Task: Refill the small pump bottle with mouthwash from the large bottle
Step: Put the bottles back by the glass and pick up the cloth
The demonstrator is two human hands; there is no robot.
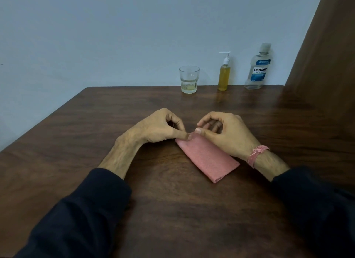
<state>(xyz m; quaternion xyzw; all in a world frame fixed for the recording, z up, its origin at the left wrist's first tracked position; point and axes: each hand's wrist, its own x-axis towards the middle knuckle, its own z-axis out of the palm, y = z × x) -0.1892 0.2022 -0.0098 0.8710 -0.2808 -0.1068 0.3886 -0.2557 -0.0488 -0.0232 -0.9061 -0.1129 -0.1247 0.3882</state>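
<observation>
The small pump bottle [224, 74] holds yellow liquid under a white pump and stands upright at the table's far edge. To its right stands the large clear mouthwash bottle [258, 69] with a blue label, capped and looking nearly empty. A folded pink cloth [208, 158] lies on the table in front of me. My left hand [160, 129] pinches the cloth's far corner between thumb and fingers. My right hand [226, 133] pinches the same far edge just beside it. Both hands are well short of the bottles.
A clear glass [189, 79] with a little pale liquid stands left of the pump bottle. The dark wooden table [76, 142] meets a pale wall at the back. A brown curtain [326, 56] hangs at the right, close to the large bottle.
</observation>
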